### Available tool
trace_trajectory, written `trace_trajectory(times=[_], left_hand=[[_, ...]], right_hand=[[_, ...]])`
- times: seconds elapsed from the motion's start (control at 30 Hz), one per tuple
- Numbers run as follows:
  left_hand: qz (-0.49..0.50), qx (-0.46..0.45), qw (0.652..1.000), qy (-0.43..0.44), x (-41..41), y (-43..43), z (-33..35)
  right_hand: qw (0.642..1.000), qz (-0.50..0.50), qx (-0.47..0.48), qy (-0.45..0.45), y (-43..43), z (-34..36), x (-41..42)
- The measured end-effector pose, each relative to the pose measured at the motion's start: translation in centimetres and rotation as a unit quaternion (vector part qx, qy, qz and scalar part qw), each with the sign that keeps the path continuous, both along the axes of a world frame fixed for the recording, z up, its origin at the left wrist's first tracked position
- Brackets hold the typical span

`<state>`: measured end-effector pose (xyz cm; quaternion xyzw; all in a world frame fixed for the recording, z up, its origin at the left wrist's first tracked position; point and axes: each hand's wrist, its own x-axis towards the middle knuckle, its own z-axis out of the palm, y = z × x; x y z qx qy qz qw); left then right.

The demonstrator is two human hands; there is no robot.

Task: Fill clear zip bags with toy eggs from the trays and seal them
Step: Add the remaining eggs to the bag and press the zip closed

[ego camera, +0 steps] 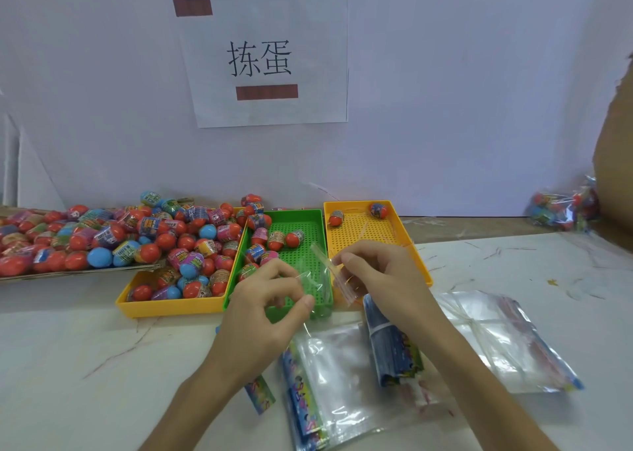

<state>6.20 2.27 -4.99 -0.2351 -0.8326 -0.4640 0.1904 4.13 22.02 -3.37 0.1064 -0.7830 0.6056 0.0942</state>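
Head view: you have one clear zip bag raised just over the near end of the green tray, around the middle of the desk. Your left hand pinches one lip of the bag's mouth between thumb and forefinger, its fingers curled in tight. Your right hand pinches the other lip by the zip strip, its fingers narrow as well. The bag looks empty and its mouth only partly parted, though the film is too clear to be sure. I judge the step in hand to be opening a fresh bag, with no filling begun.

The toy eggs nearest you lie in the far half of the green tray, just beyond the bag. More fill the yellow tray to its left, and a heaped pile runs toward the desk's left edge. Spare flat bags lie by the near edge under your wrists.

Next, you will likely need one hand to hold the mouth wide while the other reaches for eggs in the green tray. Let go too soon and the mouth may fall shut.
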Motion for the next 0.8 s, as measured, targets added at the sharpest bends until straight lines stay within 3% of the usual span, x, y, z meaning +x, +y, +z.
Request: trace_trajectory(times=[0.4,0.53,0.6,0.7,0.8], left_hand=[[0.004,0.109,0.994,0.018,0.4,-0.4,0.3],[0.026,0.124,0.991,0.045,0.2,-0.7,0.4],[0.039,0.129,0.989,0.061,0.2,-0.8,0.6],[0.051,0.133,0.985,0.097,0.2,-0.8,0.6],[0.068,0.130,0.981,0.129,0.2,-1.0,0.7]], right_hand=[[0.999,-0.031,0.029,0.026,0.3,-0.6,-0.5],[0.987,-0.041,0.146,0.056,-0.1,-0.2,-1.1],[0.972,0.012,0.228,0.054,-0.9,0.7,-1.7],[0.931,0.111,0.347,0.032,-3.3,1.5,-2.8],[0.894,0.150,0.420,0.038,-6.1,1.3,-3.5]])
